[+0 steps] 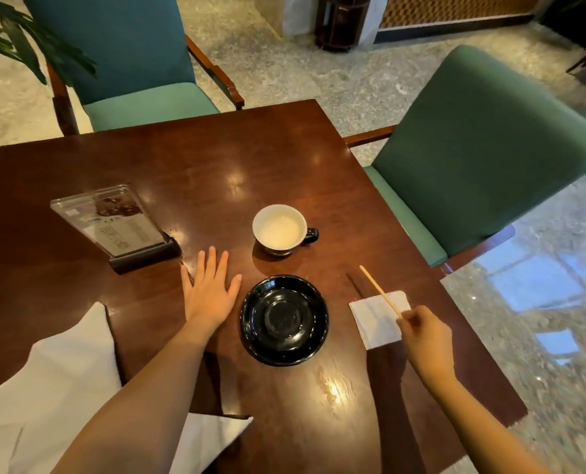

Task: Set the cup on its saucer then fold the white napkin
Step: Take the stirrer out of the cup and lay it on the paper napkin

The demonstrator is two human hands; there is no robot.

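At the near left edge a white cloth (62, 371) lies draped over the dark wooden tabletop (216, 159), and the left forearm passes over it on its way forward. The left hand (211, 295) rests palm down on the wood, fingers straight and slightly spread, holding nothing, just left of the saucer (284, 319). The right arm comes in from the near right; the right hand (426, 340) has its fingers curled and pinches the near end of a thin wooden stick (378, 290), which slants away and to the left. This hand hovers over the near right corner of the white napkin (377, 319), a small flat square lying just right of the saucer, with the stick crossing above it. The saucer is glossy black and sits between the two hands. Beyond it, apart from it, the cup (279, 229) stands upright on the bare wood, pale inside and dark outside, its handle pointing right. Farther left a clear menu stand (113, 224) leans in a dark base; its printed lines are too small to read. Past the tabletop stand a green armchair (490, 148) on the right and a teal armchair (130, 56) at the far side, with plant leaves (17, 39) in the far left corner.
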